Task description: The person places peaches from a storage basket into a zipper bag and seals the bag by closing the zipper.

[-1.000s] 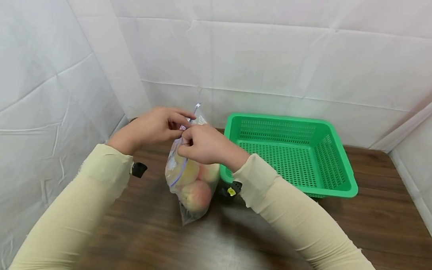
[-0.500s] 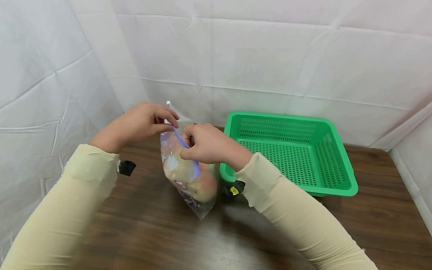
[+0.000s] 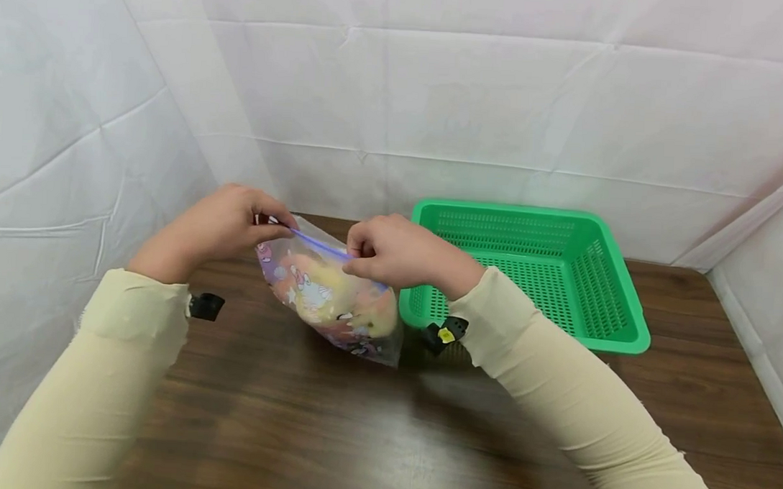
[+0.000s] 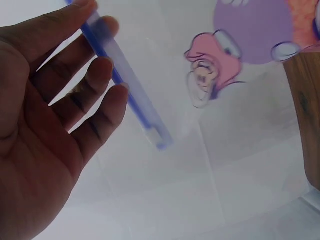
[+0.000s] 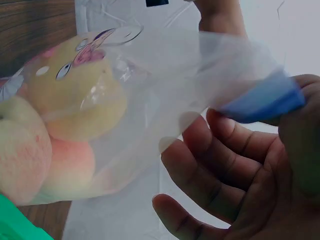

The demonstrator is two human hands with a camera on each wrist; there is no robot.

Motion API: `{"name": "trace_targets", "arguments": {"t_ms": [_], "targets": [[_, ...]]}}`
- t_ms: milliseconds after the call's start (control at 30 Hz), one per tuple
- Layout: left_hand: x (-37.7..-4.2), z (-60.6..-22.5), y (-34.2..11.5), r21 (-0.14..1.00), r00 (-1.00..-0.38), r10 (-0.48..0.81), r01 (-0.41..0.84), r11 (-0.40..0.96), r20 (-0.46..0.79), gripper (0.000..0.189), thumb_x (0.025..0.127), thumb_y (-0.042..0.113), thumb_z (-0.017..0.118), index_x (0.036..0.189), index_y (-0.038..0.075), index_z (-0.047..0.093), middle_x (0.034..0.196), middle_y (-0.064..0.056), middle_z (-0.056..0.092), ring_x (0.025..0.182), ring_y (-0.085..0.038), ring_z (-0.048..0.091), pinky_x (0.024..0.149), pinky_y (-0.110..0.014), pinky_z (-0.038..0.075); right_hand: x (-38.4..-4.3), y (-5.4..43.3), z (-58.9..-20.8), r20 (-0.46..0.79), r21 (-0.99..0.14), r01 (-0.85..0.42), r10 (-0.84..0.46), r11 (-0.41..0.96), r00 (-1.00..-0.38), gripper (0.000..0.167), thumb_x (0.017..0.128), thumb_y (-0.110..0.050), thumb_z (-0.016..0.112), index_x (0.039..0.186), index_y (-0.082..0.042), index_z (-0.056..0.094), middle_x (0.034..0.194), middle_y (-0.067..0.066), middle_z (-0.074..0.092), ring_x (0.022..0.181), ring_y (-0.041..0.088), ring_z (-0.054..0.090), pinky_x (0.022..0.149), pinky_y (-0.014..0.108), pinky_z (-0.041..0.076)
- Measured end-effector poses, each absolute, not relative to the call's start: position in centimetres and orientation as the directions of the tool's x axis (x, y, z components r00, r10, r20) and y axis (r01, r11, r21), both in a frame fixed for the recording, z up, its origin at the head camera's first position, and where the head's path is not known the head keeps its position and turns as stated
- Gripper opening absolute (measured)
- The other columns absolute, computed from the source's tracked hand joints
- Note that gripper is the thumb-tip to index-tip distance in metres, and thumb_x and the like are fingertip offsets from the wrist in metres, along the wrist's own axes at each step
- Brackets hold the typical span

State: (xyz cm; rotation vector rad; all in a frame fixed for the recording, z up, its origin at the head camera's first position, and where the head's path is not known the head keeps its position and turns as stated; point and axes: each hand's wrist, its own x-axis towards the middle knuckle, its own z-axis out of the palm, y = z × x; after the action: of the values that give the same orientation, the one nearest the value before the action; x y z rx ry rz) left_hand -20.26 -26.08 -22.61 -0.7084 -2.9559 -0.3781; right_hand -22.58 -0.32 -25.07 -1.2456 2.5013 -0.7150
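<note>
A clear zip bag (image 3: 318, 296) with cartoon prints and a blue zip strip holds several peaches (image 5: 75, 100). It hangs tilted between both hands, left of the green basket. My left hand (image 3: 227, 224) pinches the strip's left end between thumb and fingers; in the left wrist view the blue zip strip (image 4: 117, 75) runs past the fingertips to a white end piece. My right hand (image 3: 398, 252) pinches the strip near its right end. In the right wrist view the blue strip lies under the thumb, with the lower fingers spread beneath the bag.
A green plastic basket (image 3: 613, 281) with perforated walls stands on the brown wooden table (image 3: 281, 428), right of the bag and beyond the right forearm. White cloth walls (image 3: 474, 96) enclose the table at the back and sides.
My left hand has moved left and slightly toward me, and the right hand a little right. The bag has swung round, its strip now stretched sideways and its printed side facing me.
</note>
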Motion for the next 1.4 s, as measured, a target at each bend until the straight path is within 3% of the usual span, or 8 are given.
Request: {"name": "trace_targets", "arguments": {"t_ms": [300, 467, 700, 933, 1100, 1300, 1400], "targets": [[-18.0, -21.7, -26.8, 0.176, -0.925, 0.374, 0.38, 0.908, 0.064, 0.007, 0.087, 0.02, 0.072, 0.089, 0.024, 0.077, 0.087, 0.002, 0.062, 0.08, -0.014, 0.054, 0.069, -0.033, 0.042, -23.0, 0.4, -23.7, -0.018, -0.51, -0.671, -0.787, 0.538, -0.617, 0.008, 0.095, -0.02, 0.061, 0.098, -0.016, 0.067, 0.091, -0.003, 0.067, 0.081, 0.013, 0.06, 0.076, 0.029, 0.05], [-17.9, -21.0, -26.8, 0.191, -0.921, 0.39, 0.385, 0.903, 0.008, 0.007, 0.088, 0.02, 0.071, 0.089, 0.024, 0.077, 0.084, 0.005, 0.067, 0.077, -0.011, 0.056, 0.069, -0.032, 0.044, -23.5, 0.5, -23.3, -0.023, -0.531, -0.659, -0.787, 0.532, -0.617, 0.01, 0.095, -0.02, 0.061, 0.1, -0.016, 0.068, 0.095, -0.002, 0.069, 0.086, 0.014, 0.062, 0.078, 0.03, 0.051], [-20.0, -21.2, -26.6, 0.228, -0.935, 0.354, 0.339, 0.913, -0.031, 0.01, 0.092, 0.021, 0.065, 0.094, 0.02, 0.075, 0.09, 0.001, 0.073, 0.078, -0.014, 0.06, 0.075, -0.036, 0.047, -26.7, -0.1, -24.4, 0.047, -0.55, -0.607, -0.705, 0.573, -0.708, 0.012, 0.095, -0.017, 0.06, 0.102, -0.014, 0.069, 0.1, 0.002, 0.069, 0.091, 0.017, 0.061, 0.082, 0.032, 0.049], [-22.5, -23.6, -26.3, 0.259, -0.942, 0.334, 0.326, 0.909, 0.012, 0.016, 0.095, 0.019, 0.061, 0.103, 0.011, 0.072, 0.094, -0.006, 0.072, 0.085, -0.019, 0.063, 0.082, -0.042, 0.049, -29.1, -0.2, -27.9, 0.126, -0.592, -0.548, -0.603, 0.592, -0.787, 0.01, 0.093, -0.017, 0.062, 0.1, -0.013, 0.069, 0.1, 0.003, 0.068, 0.093, 0.018, 0.059, 0.086, 0.034, 0.047], [-23.4, -24.5, -25.9, 0.283, -0.958, 0.284, 0.285, 0.916, 0.045, 0.02, 0.097, 0.017, 0.057, 0.108, 0.008, 0.07, 0.098, -0.012, 0.07, 0.091, -0.026, 0.063, 0.085, -0.045, 0.048, -29.6, 0.2, -29.2, 0.106, -0.631, -0.499, -0.57, 0.594, -0.815, 0.011, 0.094, -0.017, 0.062, 0.102, -0.012, 0.068, 0.1, 0.003, 0.067, 0.093, 0.018, 0.059, 0.084, 0.034, 0.049], [-22.5, -25.2, -25.9, 0.306, -0.958, 0.229, 0.273, 0.912, 0.172, 0.021, 0.096, 0.015, 0.056, 0.107, 0.004, 0.069, 0.11, -0.017, 0.067, 0.107, -0.034, 0.06, 0.095, -0.051, 0.045, -29.9, 0.3, -30.4, 0.073, -0.638, -0.452, -0.536, 0.623, -0.841, 0.014, 0.095, -0.016, 0.06, 0.105, -0.011, 0.069, 0.103, 0.004, 0.068, 0.095, 0.019, 0.06, 0.084, 0.034, 0.05], [-21.6, -25.9, -26.1, 0.321, -0.951, 0.214, 0.278, 0.905, 0.222, 0.019, 0.094, 0.016, 0.058, 0.103, 0.003, 0.07, 0.106, -0.016, 0.067, 0.103, -0.033, 0.06, 0.09, -0.049, 0.046, -30.2, 0.2, -30.9, 0.077, -0.63, -0.448, -0.522, 0.635, -0.849, 0.016, 0.096, -0.016, 0.059, 0.106, -0.012, 0.07, 0.105, 0.004, 0.069, 0.094, 0.019, 0.061, 0.083, 0.034, 0.051]]}}
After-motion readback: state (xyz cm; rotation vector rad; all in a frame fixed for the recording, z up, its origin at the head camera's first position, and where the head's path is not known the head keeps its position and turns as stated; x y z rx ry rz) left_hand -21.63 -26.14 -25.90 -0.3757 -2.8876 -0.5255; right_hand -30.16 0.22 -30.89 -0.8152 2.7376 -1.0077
